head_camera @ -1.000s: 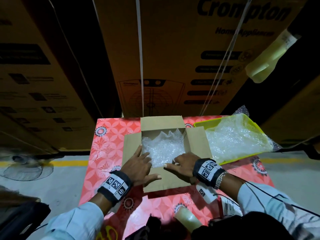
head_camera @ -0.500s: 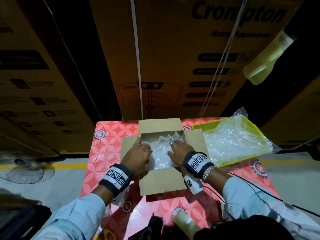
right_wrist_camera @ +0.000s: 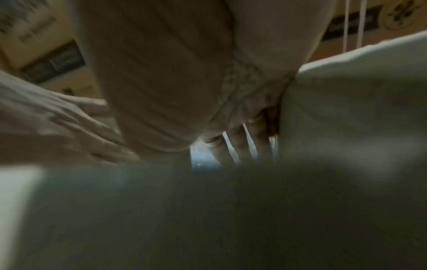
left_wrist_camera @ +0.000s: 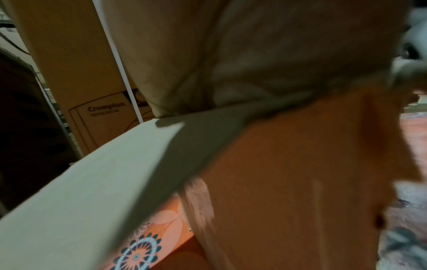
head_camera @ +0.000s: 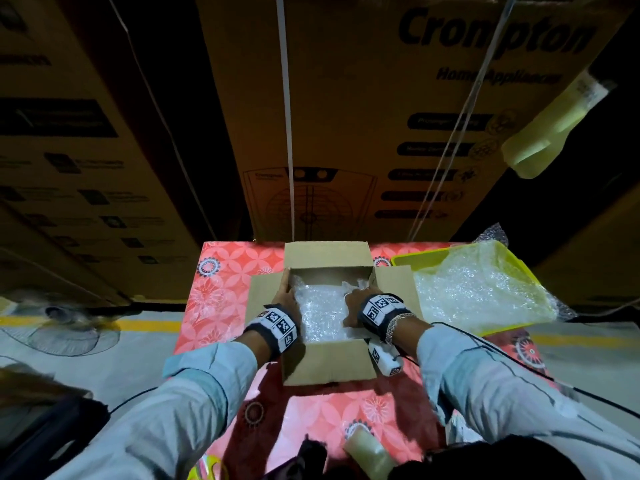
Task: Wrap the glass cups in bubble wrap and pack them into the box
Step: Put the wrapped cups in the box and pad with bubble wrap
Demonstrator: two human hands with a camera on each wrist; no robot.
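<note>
An open cardboard box (head_camera: 327,363) stands on the red patterned table, filled with crumpled bubble wrap (head_camera: 322,313). No bare glass cup shows. My left hand (head_camera: 284,296) lies along the box's left inner wall, index finger straight against the fold of the left flap (left_wrist_camera: 92,182). My right hand (head_camera: 356,301) reaches into the right side of the box. Its straight, spread fingers (right_wrist_camera: 240,142) press down on the bubble wrap (right_wrist_camera: 201,159). Neither hand holds anything.
A yellow tray (head_camera: 408,259) heaped with more bubble wrap (head_camera: 478,289) sits right of the box. A tape roll (head_camera: 367,448) and scissors (head_camera: 204,469) lie at the near table edge. Tall printed cartons (head_camera: 381,116) stand close behind the table.
Both hands have left the near flap and moved forward into the box, the left to its left wall, the right onto the bubble wrap at the right side.
</note>
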